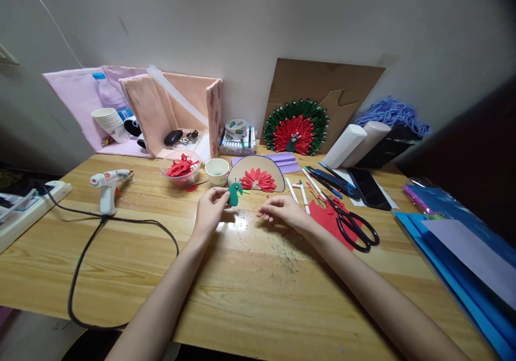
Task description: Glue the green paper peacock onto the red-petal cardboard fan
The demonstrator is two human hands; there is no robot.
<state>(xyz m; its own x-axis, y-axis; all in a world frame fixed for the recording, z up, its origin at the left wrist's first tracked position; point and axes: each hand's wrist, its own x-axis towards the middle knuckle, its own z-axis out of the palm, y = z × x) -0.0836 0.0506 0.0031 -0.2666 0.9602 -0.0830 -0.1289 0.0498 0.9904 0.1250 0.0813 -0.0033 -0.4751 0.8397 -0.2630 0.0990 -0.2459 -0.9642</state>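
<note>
My left hand (210, 209) pinches a small teal paper peacock body (234, 193) and holds it upright just above the wooden table (242, 286). My right hand (282, 209) rests on the table to its right, fingers curled together in a pinch; what they hold is too small to make out. Just behind both hands lies a half-round cardboard piece with red paper petals (257, 178). A finished red and green paper peacock fan (297, 127) leans against brown cardboard at the back.
A white glue gun (108, 185) stands at the left with its black cord looping forward. A bowl of red paper bits (180, 167), a paper cup (217, 171), black scissors (355, 226) on red paper, pens, a phone (368, 188) and blue sheets (455, 243) surround the hands.
</note>
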